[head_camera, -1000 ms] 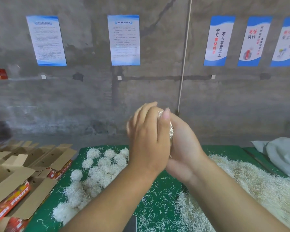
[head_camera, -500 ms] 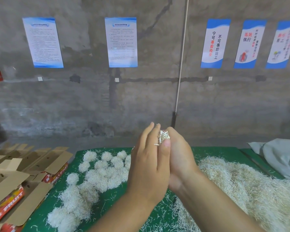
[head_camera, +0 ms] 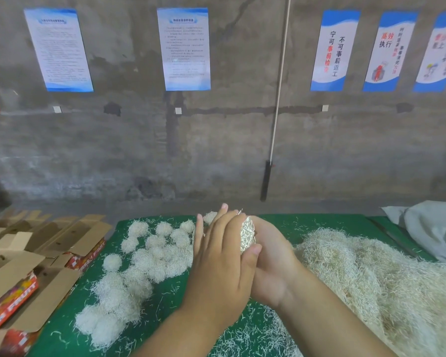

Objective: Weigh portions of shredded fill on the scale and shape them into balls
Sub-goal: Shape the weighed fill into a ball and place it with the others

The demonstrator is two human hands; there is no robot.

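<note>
A small ball of pale shredded fill (head_camera: 247, 234) is pressed between my two palms above the green table (head_camera: 319, 222). My left hand (head_camera: 222, 266) lies over its near side, fingers pointing up and the thumb hooked under it. My right hand (head_camera: 273, 261) cups it from behind. Only the ball's top and right edge show. Several finished balls (head_camera: 150, 256) lie in a loose pile to the left of my hands. A big heap of loose fill (head_camera: 371, 279) covers the table's right side. No scale is in view.
Open cardboard boxes with red printed sides (head_camera: 36, 253) stand along the table's left edge. A grey cloth (head_camera: 433, 228) lies at the far right. Stray shreds litter the mat near my forearms. A concrete wall with posters rises behind the table.
My hands have come down toward the table with the ball between them. The left fingers lie straighter over the ball, and more of it shows.
</note>
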